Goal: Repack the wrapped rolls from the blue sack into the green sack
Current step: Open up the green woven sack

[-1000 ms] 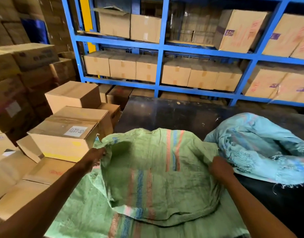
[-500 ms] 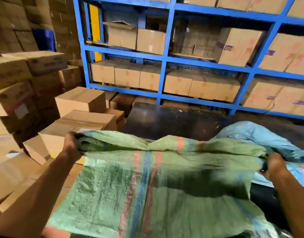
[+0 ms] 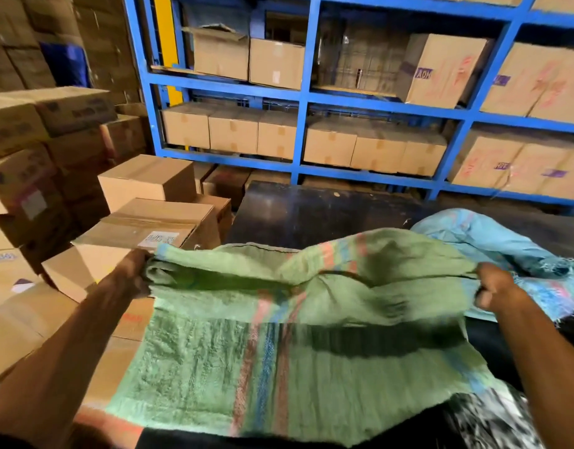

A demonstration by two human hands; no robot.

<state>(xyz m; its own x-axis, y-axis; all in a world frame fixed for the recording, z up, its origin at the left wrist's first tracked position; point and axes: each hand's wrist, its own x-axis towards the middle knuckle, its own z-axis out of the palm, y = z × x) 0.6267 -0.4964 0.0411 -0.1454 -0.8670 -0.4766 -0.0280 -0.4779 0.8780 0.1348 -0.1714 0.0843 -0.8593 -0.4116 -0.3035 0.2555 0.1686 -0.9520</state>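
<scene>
A green woven sack (image 3: 279, 351) with red and blue stripes hangs stretched between my hands over the near edge of a dark table (image 3: 311, 212). My left hand (image 3: 135, 273) grips its left upper edge. My right hand (image 3: 493, 286) grips the right upper edge. The sack's mouth gapes a little along the top. A crumpled blue sack (image 3: 493, 241) lies on the table behind my right hand, frayed at its edge. No wrapped rolls are visible.
Cardboard boxes (image 3: 143, 228) are stacked close on the left, down to the floor. A blue steel rack (image 3: 301, 102) full of cartons stands behind the table. Something black-and-white patterned (image 3: 486, 419) shows at the bottom right.
Both hands have pulled the green sack's top edge wide apart and lifted it. It went from a bunched, folded heap to a taut sheet with the mouth starting to part.
</scene>
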